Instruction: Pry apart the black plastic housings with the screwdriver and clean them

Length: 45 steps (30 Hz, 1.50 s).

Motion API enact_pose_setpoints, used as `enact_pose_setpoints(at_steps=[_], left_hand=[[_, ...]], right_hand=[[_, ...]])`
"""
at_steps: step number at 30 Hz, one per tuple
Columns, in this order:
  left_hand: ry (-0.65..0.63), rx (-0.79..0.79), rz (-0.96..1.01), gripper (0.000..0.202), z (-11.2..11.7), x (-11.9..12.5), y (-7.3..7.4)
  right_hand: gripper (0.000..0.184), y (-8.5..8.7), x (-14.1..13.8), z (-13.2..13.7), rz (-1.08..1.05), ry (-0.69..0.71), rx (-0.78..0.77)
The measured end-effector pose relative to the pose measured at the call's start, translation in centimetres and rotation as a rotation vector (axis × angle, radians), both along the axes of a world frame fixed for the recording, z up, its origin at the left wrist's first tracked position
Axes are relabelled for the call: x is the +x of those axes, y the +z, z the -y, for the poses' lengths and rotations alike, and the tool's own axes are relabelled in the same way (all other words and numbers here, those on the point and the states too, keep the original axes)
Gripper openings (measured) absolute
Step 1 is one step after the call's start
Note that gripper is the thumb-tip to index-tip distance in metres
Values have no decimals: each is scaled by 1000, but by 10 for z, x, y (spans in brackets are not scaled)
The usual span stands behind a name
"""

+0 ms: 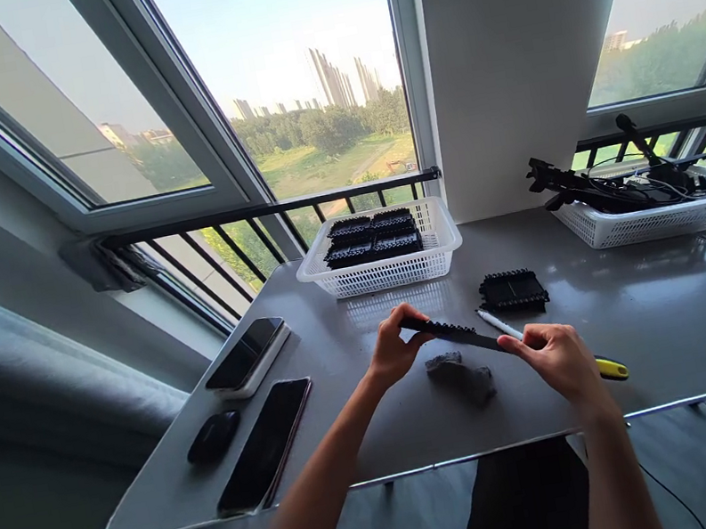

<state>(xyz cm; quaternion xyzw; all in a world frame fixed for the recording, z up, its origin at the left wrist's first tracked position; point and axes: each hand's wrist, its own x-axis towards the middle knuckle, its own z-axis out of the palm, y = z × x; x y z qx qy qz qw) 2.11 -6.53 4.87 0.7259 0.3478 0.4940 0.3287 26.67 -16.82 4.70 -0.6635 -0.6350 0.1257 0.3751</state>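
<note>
Pinching bumpy black plastic piece (449, 329) in left hand (398, 347) and thin dark strip (490, 342) in right hand (554, 357), hold steady above crumpled grey cloth (463, 378).

The held strip (451, 332) is black, like the toothed panel (513, 290); the counter (667, 325) is grey, the left-hand basket (389, 277) white lattice, the cloth (463, 380) dark grey, the pen (498, 323) white, the handle (612, 367) yellow and black.

Worn on the head, a single camera looks forward and down across a gray table (647, 323) from its near edge, the left hand (399, 343) and right hand (557, 359) close in front. The view takes in a curtain (23, 356) at left and reaches, through a far window (292, 22), to distant towers (332, 80).
</note>
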Motion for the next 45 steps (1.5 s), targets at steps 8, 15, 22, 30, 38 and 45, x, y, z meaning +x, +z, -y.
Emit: enact_pose_setpoints(at_steps=[8, 15, 22, 30, 38, 45], left_hand=[[-31, 46, -58, 18, 2, 2, -1], [-27, 30, -54, 22, 2, 3, -1], [-34, 109, -142, 14, 4, 4, -3], [-27, 119, -121, 15, 6, 3, -1], [-64, -48, 113, 29, -2, 1, -3], [-167, -126, 191, 33, 4, 8, -6]], right_hand=[[59, 1, -13, -2, 1, 35, 7], [60, 2, -10, -1, -36, 26, -11], [58, 1, -26, -4, 16, 18, 4], [58, 1, -22, -3, 55, 5, 17], [52, 4, -6, 2, -223, 87, -15], [41, 10, -39, -1, -397, 163, 28]])
